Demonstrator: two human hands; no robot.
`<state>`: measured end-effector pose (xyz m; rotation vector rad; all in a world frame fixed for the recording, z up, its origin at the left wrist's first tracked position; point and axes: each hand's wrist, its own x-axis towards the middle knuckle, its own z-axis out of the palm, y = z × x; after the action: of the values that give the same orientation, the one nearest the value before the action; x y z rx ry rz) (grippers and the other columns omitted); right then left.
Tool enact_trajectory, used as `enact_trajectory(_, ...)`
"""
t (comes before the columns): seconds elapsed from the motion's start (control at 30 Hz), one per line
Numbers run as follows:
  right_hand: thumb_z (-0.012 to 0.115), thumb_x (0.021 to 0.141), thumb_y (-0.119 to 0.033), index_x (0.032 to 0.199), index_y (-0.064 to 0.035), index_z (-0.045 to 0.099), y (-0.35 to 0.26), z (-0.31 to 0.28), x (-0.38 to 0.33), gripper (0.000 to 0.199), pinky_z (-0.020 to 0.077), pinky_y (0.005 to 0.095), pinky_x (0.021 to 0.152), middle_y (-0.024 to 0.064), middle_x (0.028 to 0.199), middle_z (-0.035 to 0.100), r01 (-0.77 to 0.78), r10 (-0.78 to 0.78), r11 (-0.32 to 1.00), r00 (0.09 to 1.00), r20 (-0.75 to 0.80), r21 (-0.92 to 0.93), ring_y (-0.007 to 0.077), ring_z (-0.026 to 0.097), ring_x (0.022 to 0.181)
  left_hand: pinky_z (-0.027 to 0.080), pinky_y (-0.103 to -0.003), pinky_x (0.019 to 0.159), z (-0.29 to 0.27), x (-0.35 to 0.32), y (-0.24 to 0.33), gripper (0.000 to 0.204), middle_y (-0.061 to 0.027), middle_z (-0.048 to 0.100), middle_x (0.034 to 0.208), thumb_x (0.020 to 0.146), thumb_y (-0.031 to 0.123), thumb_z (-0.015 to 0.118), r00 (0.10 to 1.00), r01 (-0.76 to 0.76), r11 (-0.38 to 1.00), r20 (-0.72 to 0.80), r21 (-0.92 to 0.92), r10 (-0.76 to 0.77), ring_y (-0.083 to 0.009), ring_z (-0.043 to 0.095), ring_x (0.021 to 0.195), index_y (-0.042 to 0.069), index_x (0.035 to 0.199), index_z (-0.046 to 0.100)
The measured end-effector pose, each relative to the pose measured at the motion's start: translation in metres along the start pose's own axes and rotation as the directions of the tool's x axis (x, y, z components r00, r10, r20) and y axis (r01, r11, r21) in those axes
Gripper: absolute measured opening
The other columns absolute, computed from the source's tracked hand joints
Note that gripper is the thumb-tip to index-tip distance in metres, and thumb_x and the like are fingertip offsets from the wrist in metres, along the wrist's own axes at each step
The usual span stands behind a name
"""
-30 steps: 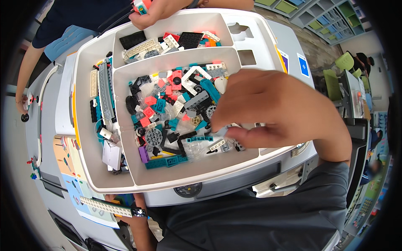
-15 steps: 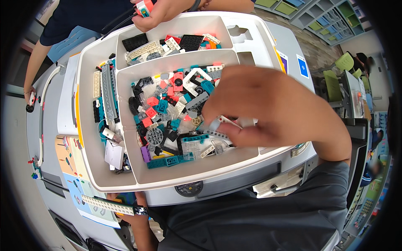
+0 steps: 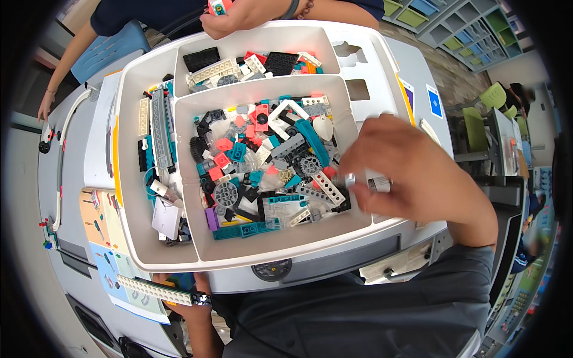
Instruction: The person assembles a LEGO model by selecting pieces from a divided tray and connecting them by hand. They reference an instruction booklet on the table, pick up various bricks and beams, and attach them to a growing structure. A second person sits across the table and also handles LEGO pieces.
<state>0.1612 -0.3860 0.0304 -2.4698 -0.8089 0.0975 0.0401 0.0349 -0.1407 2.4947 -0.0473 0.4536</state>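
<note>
A white sorting tray (image 3: 280, 255) full of loose building bricks lies before me. Above the right edge of its big middle compartment is my right hand (image 3: 406, 173), closed, with a small pale grey building piece (image 3: 350, 179) pinched between thumb and finger. Inside that compartment, near the hand, are a white beam with holes (image 3: 327, 190), a grey gear (image 3: 310, 165) and a long teal piece (image 3: 312, 142). Below the tray's front left corner, my left hand (image 3: 194, 301) is closed around a brick assembly with a long white studded beam (image 3: 152, 289); the tray partly hides this hand.
Across the tray, another person's hand (image 3: 230, 18) holds a small coral piece. A colourful instruction booklet (image 3: 113, 262) lies on the grey table (image 3: 71, 224) at left. The tray's side compartment has long grey beams (image 3: 161, 128). Chairs (image 3: 474, 128) and shelves stand farther right.
My right hand has moved right from over the bricks to the compartment's edge, keeping the small pale piece. The gear and long teal piece are uncovered. My left hand has hardly moved.
</note>
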Motion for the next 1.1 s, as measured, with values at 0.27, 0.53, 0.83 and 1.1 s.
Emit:
enact_trajectory(0.27,0.079,0.081,-0.006,0.101,-0.0084,0.067,0.005,0.018,0.006,0.023,0.0510,0.0412,0.081,0.0072,0.088,0.070,0.016,-0.014,1.000,0.997,-0.076,0.025,0.0298,0.063,0.084,0.046,-0.037,0.098,0.001,0.001,-0.004,0.045,-0.0146,0.054,0.115,0.092,0.011,0.079,1.000,-0.015,1.000,0.020,-0.021,0.016,-0.0263,0.056,0.106,-0.004,0.123,0.051)
enact_trajectory(0.53,0.078,0.080,-0.006,0.094,-0.0087,0.065,0.016,0.006,0.000,0.020,0.0487,0.0425,0.079,0.0080,0.083,0.067,-0.071,0.040,0.987,0.977,-0.209,-0.142,0.0305,0.061,0.085,0.047,-0.037,0.096,0.001,0.006,0.008,0.045,-0.0131,0.056,0.113,0.091,0.010,0.080,0.997,-0.077,0.992,0.003,0.101,0.077,-0.0250,0.057,0.102,-0.004,0.121,0.050)
enact_trajectory(0.83,0.079,0.070,0.001,0.097,-0.0061,0.068,0.001,0.025,0.004,0.030,0.0465,0.0455,0.083,0.0107,0.093,0.071,-0.154,0.104,0.959,0.972,-0.213,-0.239,0.0328,0.059,0.088,0.049,-0.048,0.071,-0.008,0.022,0.023,0.045,-0.0086,0.065,0.087,0.071,0.030,0.094,0.992,-0.121,0.985,-0.032,0.125,0.126,-0.0344,0.064,0.079,0.007,0.098,0.067)
enact_trajectory(1.1,0.078,0.072,0.004,0.099,-0.0038,0.067,-0.008,0.031,-0.001,0.030,0.0483,0.0444,0.082,0.0124,0.092,0.062,-0.239,0.193,0.945,0.959,-0.209,-0.223,0.0332,0.059,0.094,0.042,-0.039,0.068,-0.007,0.026,0.022,0.033,-0.0064,0.066,0.087,0.073,0.030,0.093,0.969,-0.225,0.972,-0.092,0.067,0.231,-0.0272,0.060,0.078,0.009,0.090,0.074)
